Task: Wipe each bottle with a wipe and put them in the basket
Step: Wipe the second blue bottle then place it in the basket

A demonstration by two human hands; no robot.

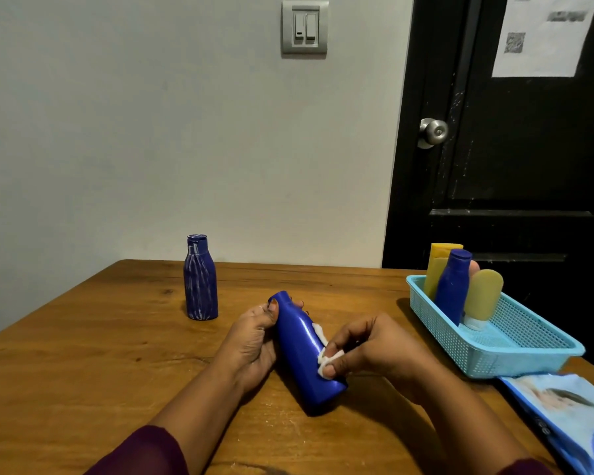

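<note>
A blue bottle (302, 351) is tilted over the middle of the wooden table (83, 354), cap pointing away from me. My left hand (251, 341) grips its upper part from the left. My right hand (367, 347) pinches a small white wipe (326, 358) and presses it against the bottle's right side. Another blue bottle (200, 279), smeared with white streaks, stands upright further back on the left. At the right, the light blue basket (515, 351) holds a blue bottle (455, 286), a yellow bottle (438, 267) and a yellow tube (482, 296).
A blue wipes packet (570, 413) lies on the table at the near right, just in front of the basket. A grey wall runs behind the table, and a black door (515, 166) stands behind the basket.
</note>
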